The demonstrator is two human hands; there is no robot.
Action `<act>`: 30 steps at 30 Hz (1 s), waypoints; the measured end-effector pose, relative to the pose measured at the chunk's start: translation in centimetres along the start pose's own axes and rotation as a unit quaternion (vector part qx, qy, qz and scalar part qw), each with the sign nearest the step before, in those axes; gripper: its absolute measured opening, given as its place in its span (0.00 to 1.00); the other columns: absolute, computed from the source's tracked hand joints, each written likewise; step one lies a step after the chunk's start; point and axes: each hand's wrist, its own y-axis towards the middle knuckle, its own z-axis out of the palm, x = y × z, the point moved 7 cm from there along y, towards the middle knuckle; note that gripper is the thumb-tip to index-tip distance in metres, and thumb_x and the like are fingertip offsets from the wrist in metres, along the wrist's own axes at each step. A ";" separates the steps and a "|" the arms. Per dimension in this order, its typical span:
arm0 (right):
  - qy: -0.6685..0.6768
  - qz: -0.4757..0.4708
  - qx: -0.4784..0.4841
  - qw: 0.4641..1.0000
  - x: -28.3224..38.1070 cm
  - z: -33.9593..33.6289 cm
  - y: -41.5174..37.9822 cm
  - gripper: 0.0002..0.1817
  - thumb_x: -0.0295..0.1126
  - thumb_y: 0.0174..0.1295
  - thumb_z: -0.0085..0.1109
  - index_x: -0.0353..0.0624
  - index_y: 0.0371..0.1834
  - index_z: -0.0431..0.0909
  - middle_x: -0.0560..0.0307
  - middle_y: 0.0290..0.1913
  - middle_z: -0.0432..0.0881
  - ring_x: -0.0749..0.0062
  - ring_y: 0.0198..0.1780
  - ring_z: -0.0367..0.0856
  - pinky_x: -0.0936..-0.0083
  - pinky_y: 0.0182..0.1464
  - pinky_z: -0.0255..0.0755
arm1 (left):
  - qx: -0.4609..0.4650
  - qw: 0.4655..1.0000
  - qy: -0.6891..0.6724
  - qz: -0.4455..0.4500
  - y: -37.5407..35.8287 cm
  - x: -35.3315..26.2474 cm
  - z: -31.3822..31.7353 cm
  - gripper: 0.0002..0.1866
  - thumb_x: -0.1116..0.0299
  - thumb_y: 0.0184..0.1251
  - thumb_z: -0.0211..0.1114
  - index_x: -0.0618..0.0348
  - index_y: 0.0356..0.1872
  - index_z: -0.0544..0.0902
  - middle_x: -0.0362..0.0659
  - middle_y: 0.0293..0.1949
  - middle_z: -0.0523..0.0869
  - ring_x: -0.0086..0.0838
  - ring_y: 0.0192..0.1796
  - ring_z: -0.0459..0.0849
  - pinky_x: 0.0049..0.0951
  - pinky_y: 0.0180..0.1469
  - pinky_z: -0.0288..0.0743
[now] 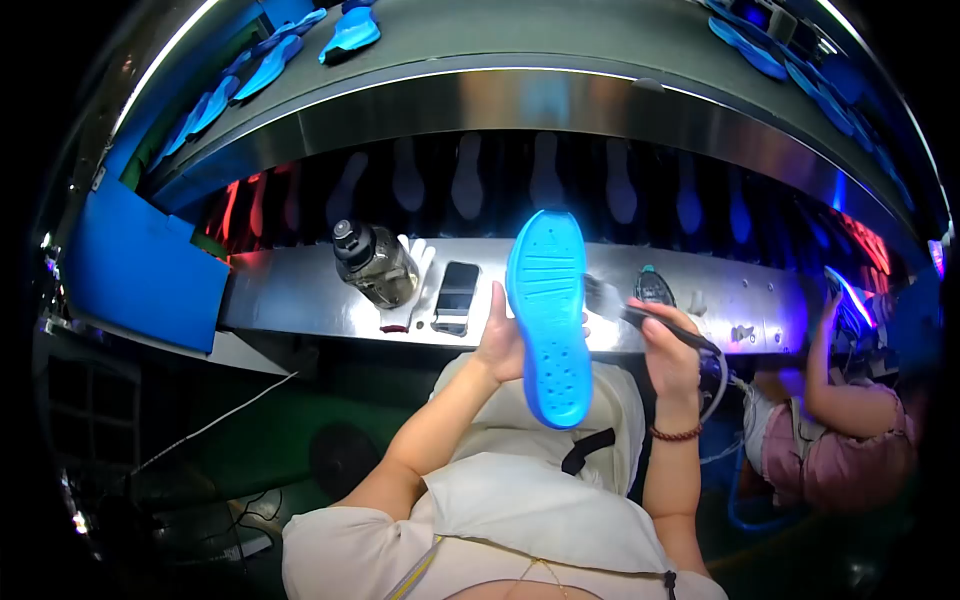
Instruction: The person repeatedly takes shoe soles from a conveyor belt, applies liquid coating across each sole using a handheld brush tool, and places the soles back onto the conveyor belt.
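Observation:
A bright blue shoe sole stands almost upright before me, its ridged and dotted face toward the camera. My left hand grips it by its left edge, with fingers partly hidden behind it. In my right hand is a brush with a black handle and pale bristles. The bristle end is at the sole's right edge; whether it touches cannot be made out. A thin pale tube hangs near the handle's rear end.
On the metal ledge stand a dark bottle, a phone and a small clear container. Blue soles lie on the upper conveyor. At right, a co-worker in pink sits close by.

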 end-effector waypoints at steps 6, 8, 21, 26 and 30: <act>0.011 0.027 -0.042 0.999 -1.6 0.2 3.7 0.11 0.19 0.54 0.55 0.29 0.41 0.76 0.45 0.40 0.81 0.68 0.42 0.80 0.77 0.49 0.73 | -0.066 0.997 -0.009 -0.030 0.8 2.4 1.4 0.51 0.24 0.51 0.22 0.58 0.61 0.64 0.57 0.50 0.74 0.48 0.50 0.75 0.50 0.54 0.68; -0.053 0.025 -0.059 0.997 -1.1 0.6 4.7 0.11 0.21 0.53 0.58 0.30 0.40 0.77 0.49 0.37 0.82 0.73 0.39 0.80 0.82 0.46 0.72 | -0.070 0.997 0.004 -0.023 0.9 2.6 2.1 0.49 0.26 0.54 0.20 0.58 0.60 0.64 0.55 0.49 0.75 0.45 0.49 0.76 0.47 0.53 0.69; -0.489 -0.017 0.182 0.853 -2.6 7.2 -3.9 0.07 0.29 0.47 0.60 0.44 0.30 0.82 0.51 0.27 0.82 0.63 0.28 0.82 0.76 0.33 0.74 | -0.165 0.979 0.095 0.073 0.1 -3.3 -3.5 0.48 0.26 0.54 0.24 0.60 0.54 0.69 0.52 0.43 0.78 0.41 0.44 0.78 0.45 0.50 0.72; -0.324 -0.044 0.143 0.934 2.3 6.6 -0.6 0.08 0.23 0.51 0.60 0.34 0.35 0.81 0.54 0.31 0.83 0.80 0.31 0.79 0.84 0.34 0.73 | -0.137 0.989 0.054 0.001 -0.3 -0.8 1.2 0.48 0.26 0.54 0.22 0.59 0.56 0.68 0.53 0.43 0.78 0.41 0.45 0.78 0.44 0.50 0.72; -0.327 -0.028 0.093 0.940 2.9 7.5 1.1 0.09 0.23 0.52 0.60 0.33 0.38 0.80 0.54 0.32 0.83 0.80 0.33 0.79 0.85 0.37 0.72 | -0.114 0.993 0.023 -0.034 0.5 1.3 3.9 0.48 0.26 0.54 0.26 0.57 0.61 0.64 0.52 0.51 0.75 0.42 0.50 0.76 0.47 0.55 0.68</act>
